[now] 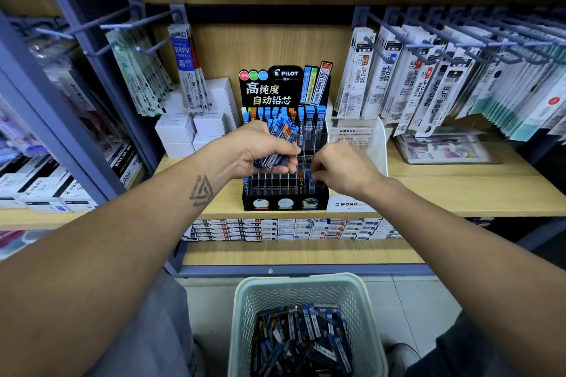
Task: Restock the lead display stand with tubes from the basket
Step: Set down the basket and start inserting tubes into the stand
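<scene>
A black tiered lead display stand (284, 202) stands on the wooden shelf straight ahead. Its back row holds blue- and orange-capped tubes, and many front slots stand empty. My left hand (260, 153) grips a bundle of lead tubes (280, 139) in front of the stand's middle tiers. My right hand (340, 167) pinches a blue-capped tube (311, 182) at a slot near the stand's front right. On the floor below, a pale green basket (306, 288) holds several more tubes (303, 340).
White boxes (190, 128) are stacked left of the stand, and a white MONO display (358, 168) stands to its right. Pen refill packs hang from hooks (428, 49) at both sides. Boxes (294, 228) line the shelf below.
</scene>
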Demonstrator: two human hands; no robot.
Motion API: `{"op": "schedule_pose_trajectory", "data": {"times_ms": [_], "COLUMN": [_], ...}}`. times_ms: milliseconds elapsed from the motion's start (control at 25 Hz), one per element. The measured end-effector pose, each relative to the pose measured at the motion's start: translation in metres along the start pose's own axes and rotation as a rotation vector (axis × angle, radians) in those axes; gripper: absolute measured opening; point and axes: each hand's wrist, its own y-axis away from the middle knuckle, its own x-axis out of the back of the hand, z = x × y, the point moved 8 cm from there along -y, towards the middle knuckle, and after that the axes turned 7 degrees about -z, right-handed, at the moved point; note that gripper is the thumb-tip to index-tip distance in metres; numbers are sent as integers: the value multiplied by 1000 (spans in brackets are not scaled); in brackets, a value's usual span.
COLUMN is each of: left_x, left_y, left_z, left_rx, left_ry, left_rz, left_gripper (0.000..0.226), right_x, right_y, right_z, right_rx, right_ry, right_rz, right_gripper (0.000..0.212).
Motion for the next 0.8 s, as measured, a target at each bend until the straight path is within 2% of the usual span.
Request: {"op": "schedule_pose_trajectory", "data": {"times_ms": [80, 120, 240, 280, 320, 400, 600, 800], "left_x": [0, -1, -6, -9, -11, -13, -9, -3], "left_y": [0, 0, 2, 3, 3, 5, 10, 8], "left_z": [-1, -2, -3, -3, -3, -3, -3, -4], "left_rx": [5, 9, 21, 24, 24, 23, 29, 41], "left_ry": [7, 13, 21, 17, 11, 2, 61, 100], "left_rz": [-4, -11, -68, -88, -101, -109, -106, -59], "left_gripper": [28, 27, 19, 15, 12, 8, 15, 27], "right_x": [8, 12, 9, 8, 8, 8, 11, 14], "right_y": [-1, -2, -2, -1, -1, -2, 0, 1], "right_z": [7, 12, 14, 9, 6, 2, 8, 22], "right_rx": [-68, -100, -178, -163, -145, -125, -107, -127], "right_ry": [-47, -199, -1099, -1310, -1408, -1442, -1586, -1519], "right_rz": [44, 73, 60, 36, 23, 18, 27, 60], "right_gripper": [6, 7, 10, 12, 16, 21, 12, 14]}}
